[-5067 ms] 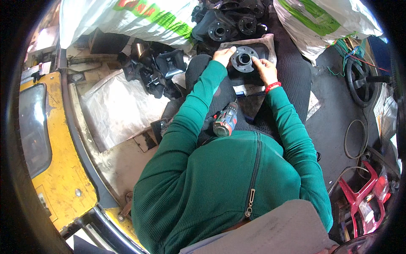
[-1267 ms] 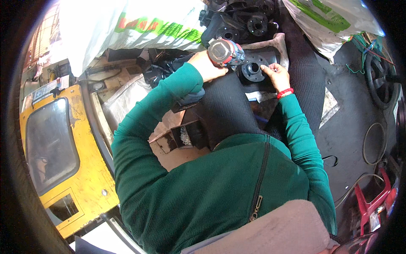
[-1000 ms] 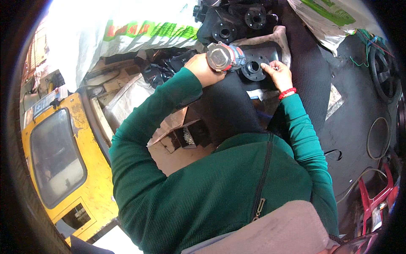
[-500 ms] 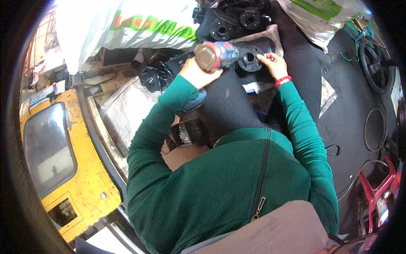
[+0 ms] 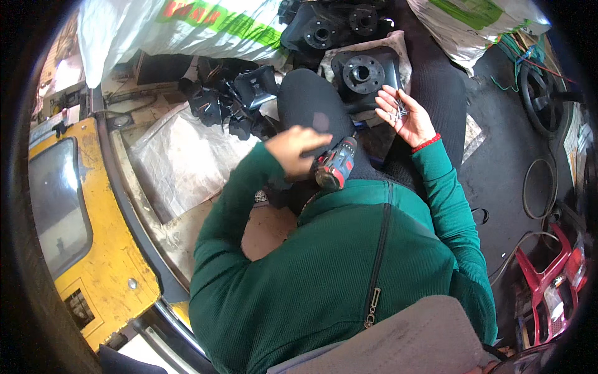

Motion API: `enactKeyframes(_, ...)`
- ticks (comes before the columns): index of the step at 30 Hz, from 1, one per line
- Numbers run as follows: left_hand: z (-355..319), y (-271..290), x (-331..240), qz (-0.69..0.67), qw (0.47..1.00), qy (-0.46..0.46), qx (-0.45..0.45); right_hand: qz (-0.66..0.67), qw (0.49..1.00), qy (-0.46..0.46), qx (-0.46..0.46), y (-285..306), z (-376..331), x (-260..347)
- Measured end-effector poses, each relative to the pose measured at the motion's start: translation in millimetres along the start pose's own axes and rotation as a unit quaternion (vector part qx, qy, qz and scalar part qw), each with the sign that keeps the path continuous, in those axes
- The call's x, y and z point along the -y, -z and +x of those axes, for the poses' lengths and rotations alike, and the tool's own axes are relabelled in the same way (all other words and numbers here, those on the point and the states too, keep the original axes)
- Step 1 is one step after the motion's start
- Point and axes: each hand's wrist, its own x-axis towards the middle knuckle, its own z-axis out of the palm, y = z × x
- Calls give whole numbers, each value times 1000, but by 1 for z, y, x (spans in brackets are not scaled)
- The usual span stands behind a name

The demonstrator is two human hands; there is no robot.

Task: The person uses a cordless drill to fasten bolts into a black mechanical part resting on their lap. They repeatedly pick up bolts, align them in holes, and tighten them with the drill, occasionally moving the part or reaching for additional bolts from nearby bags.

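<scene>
My right hand is turned palm up with loosely spread fingers, and several small silvery screws lie in it. Just beyond it, between my legs, a black part with a round holed flange rests on a greyish cloth. A red, grey and black cordless drill lies on my lap. Close to its left side is my left hand, slightly blurred, its fingers stretched and holding nothing.
More black flanged parts are piled at the far side. Black pieces lie left of my knee beside a clear plastic sheet. White sacks stand beyond. A yellow metal panel is at left, a black wheel at right.
My left hand has let go of the drill, which now lies on my lap, and has moved nearer me. My right hand has left the flange and turned palm up, showing screws.
</scene>
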Motion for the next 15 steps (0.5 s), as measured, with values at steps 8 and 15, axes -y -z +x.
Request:
enactKeyframes(8,136,-48,-10,58,949,-143,-273,44,997,-27,63,1,4,-12)
enactKeyframes(15,128,-59,17,-86,953,-124,-264,-11,994,-76,76,4,8,-15)
